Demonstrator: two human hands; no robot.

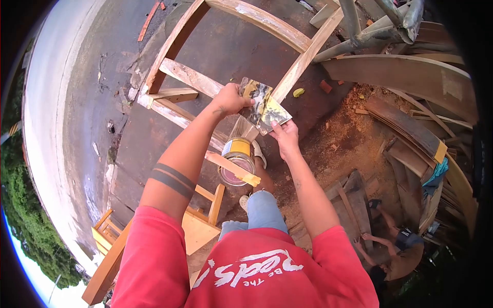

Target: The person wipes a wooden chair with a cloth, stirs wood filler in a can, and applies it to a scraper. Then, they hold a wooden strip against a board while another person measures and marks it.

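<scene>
Above a wooden chair frame [190, 77], my left hand [233, 100] is closed on a stained flat scraper [254, 97] with dark and yellowish smears. My right hand [285, 136] pinches the lower right corner of a pale, smeared flat plate [275, 115]. The scraper and the plate overlap, so their shared edge is partly hidden. Below them a yellow-labelled can [237, 149] stands near my feet, with a flat wooden strip [233, 168] lying across its top.
Curved wooden boards [400, 72] and metal pipes [354, 25] crowd the right side. Sawdust [334, 133] covers the ground. Another person [405, 262] is at the lower right. Wooden furniture [105, 233] stands at the lower left.
</scene>
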